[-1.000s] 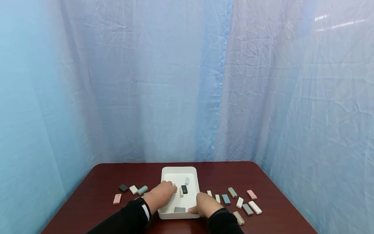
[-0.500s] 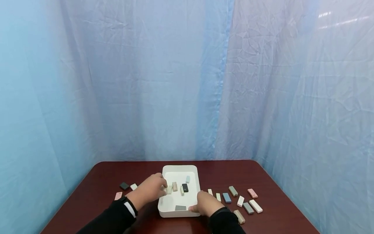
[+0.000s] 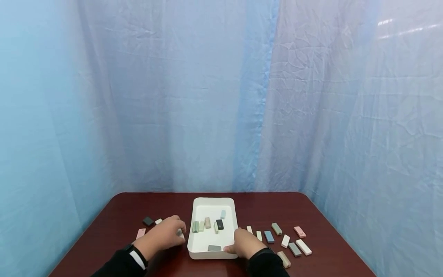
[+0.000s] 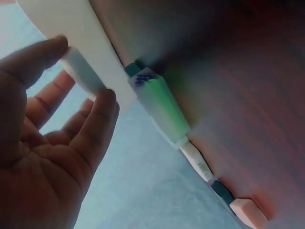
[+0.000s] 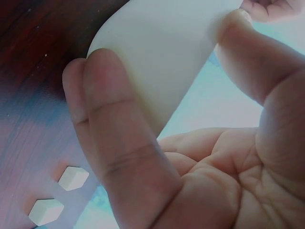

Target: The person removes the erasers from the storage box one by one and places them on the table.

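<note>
Left of the white tray [image 3: 212, 255], my left hand [image 3: 164, 234] pinches a small whitish rectangular block [image 4: 83, 71] between thumb and fingertips, over the table. My right hand [image 3: 246, 243] grips the tray's near right corner, thumb over the rim and fingers against the outer wall [image 5: 157, 52]. Inside the tray lie several small blocks: a green one [image 3: 195, 227], a pale yellow one [image 3: 201, 226], a beige one [image 3: 207, 222], a black one [image 3: 220, 224], a light blue one [image 3: 223, 214] and a grey one [image 3: 214, 248].
Beyond my left hand lie a dark block [image 3: 148, 221], a pink block [image 3: 140, 233] and a partly hidden white block [image 3: 158, 221]. Several more blocks are scattered right of the tray, among them a blue one [image 3: 268, 236] and a white one [image 3: 303, 247]. Curtains stand behind the table [image 3: 155, 200].
My left hand has withdrawn from the tray toward the left, leaving the green block near its left wall, and now pinches a whitish block. My right hand keeps its grip on the tray.
</note>
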The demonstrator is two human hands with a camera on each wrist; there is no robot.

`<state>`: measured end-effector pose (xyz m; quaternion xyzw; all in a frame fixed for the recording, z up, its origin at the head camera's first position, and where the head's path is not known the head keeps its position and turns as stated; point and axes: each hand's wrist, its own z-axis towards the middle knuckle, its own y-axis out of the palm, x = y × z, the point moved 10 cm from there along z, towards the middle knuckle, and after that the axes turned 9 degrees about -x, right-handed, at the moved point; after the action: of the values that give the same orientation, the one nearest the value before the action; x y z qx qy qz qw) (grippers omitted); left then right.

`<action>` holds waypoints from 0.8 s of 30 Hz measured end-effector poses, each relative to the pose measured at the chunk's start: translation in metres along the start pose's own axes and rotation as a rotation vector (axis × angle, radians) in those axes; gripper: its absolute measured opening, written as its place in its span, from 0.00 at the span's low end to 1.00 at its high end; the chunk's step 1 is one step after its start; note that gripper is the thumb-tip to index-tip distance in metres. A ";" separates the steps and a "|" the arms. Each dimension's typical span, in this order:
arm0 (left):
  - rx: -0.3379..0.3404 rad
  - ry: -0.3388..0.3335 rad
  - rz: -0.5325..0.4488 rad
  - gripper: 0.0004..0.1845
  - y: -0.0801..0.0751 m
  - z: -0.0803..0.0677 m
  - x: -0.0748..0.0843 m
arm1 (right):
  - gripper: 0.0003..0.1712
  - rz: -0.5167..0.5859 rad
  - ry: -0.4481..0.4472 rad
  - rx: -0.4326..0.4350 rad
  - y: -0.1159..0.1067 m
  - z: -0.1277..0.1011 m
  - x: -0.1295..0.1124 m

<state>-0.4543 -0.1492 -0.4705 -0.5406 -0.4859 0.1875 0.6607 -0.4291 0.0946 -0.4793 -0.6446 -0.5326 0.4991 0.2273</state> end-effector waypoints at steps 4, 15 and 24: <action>-0.055 0.026 -0.007 0.05 0.007 -0.007 -0.002 | 0.28 -0.028 -0.003 -0.011 0.004 0.006 0.006; -0.059 0.107 0.176 0.10 0.018 -0.004 0.006 | 0.23 -0.004 -0.006 0.032 -0.002 -0.008 -0.003; -0.150 -0.066 0.222 0.25 0.026 0.011 0.005 | 0.22 0.006 0.000 0.024 0.000 -0.010 -0.004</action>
<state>-0.4541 -0.1306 -0.4921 -0.6325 -0.4574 0.2402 0.5771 -0.4198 0.0939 -0.4737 -0.6435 -0.5246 0.5061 0.2335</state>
